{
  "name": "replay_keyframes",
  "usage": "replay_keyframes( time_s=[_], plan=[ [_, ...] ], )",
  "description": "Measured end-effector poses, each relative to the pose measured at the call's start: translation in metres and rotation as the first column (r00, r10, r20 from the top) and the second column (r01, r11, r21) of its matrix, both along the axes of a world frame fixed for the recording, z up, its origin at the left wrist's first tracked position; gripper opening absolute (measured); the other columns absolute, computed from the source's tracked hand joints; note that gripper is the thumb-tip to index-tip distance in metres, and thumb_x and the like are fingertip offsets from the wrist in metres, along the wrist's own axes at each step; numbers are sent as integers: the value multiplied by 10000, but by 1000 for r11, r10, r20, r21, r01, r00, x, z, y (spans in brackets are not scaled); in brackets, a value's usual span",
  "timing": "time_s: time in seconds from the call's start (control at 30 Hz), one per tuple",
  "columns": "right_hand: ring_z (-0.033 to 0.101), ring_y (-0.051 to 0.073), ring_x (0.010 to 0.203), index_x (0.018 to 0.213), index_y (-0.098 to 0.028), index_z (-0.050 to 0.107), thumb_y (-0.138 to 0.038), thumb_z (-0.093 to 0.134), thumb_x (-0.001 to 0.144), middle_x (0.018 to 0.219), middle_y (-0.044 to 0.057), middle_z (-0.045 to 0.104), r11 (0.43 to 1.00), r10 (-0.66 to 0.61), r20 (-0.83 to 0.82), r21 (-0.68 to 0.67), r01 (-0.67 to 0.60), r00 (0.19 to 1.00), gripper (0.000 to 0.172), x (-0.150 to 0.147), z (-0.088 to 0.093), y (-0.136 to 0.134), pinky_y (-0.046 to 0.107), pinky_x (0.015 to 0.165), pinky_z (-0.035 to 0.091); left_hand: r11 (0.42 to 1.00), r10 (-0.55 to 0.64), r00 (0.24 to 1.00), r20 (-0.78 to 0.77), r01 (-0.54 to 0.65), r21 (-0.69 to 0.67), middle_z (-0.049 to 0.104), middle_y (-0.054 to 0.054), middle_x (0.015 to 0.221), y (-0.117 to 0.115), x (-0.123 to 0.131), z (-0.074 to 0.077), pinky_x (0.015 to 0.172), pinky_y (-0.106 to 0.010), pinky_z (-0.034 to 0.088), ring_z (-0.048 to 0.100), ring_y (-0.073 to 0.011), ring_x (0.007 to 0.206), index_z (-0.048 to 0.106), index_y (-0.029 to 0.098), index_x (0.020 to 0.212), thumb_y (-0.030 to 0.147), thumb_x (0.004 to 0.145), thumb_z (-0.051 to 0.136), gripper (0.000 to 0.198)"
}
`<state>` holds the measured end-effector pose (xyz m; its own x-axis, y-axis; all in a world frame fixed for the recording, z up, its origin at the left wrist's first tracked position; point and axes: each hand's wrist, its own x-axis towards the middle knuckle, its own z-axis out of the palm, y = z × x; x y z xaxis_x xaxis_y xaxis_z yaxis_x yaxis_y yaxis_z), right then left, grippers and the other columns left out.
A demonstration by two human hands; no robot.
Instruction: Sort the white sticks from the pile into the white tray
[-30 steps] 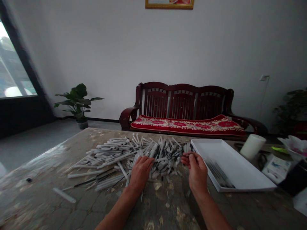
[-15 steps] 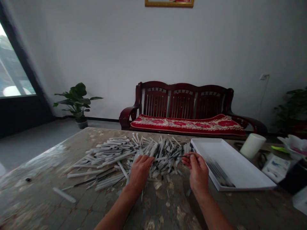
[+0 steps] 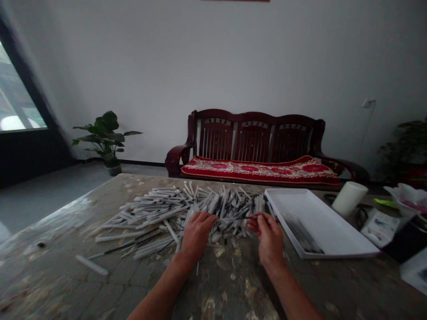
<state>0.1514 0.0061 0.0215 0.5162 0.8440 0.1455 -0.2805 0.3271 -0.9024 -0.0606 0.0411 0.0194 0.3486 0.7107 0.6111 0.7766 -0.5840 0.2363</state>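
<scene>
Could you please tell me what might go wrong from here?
The thin stick, held at both ends, might bend or slip if the left grip or right grip shifts. The left grip, close to the loose pile, could scatter pieces. The right grip might bump the nearby white tray.

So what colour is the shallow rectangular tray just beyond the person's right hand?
The shallow rectangular tray is plain white, showing best in the head view.
</scene>
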Motion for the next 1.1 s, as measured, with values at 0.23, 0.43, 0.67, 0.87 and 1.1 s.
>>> replay_keyframes(
  time_s=[0.23,0.43,0.67,0.87,1.1],
  plan=[
    [695,228,755,975,-214,726,-538,571,831,843,67,748,980,193,448,-130,-149,873,387,-17,-2,-12,310,642,555,994,-62,998,0,62,88,712,-50,935,-8,13,5,794,-325,456,605,-218,879,717,246,1035,196,901,571,204],
    [675,227,603,895,-191,716,-564,640,729,707,55,722,963,225,340,-218,-156,913,415,-6,3,-7,316,526,545,985,-110,979,173,85,148,702,-57,1014,-18,14,12,860,-355,458,609,-228,952,709,271,1083,206,880,598,240],
    [697,245,684,905,-179,700,-523,728,646,759,68,739,966,195,161,-205,-161,967,431,-4,6,-5,367,626,587,746,238,481,844,465,-476,607,13,671,-34,51,9,488,-223,422,530,-108,507,678,183,1056,374,787,681,330],
    [679,227,636,883,-196,702,-497,708,681,726,52,732,960,250,273,-198,-200,929,363,-22,-5,-8,336,578,563,557,632,-48,773,722,-410,629,22,680,-27,60,1,474,-157,435,566,-63,517,588,165,833,353,719,781,293],
    [681,216,737,967,-209,704,-423,541,833,849,51,740,952,303,605,-221,-210,736,301,-6,-13,-1,319,669,523,588,624,-88,776,707,-393,620,32,616,-17,58,-6,474,-144,452,600,-71,542,604,146,759,301,648,838,302]
  ],
)
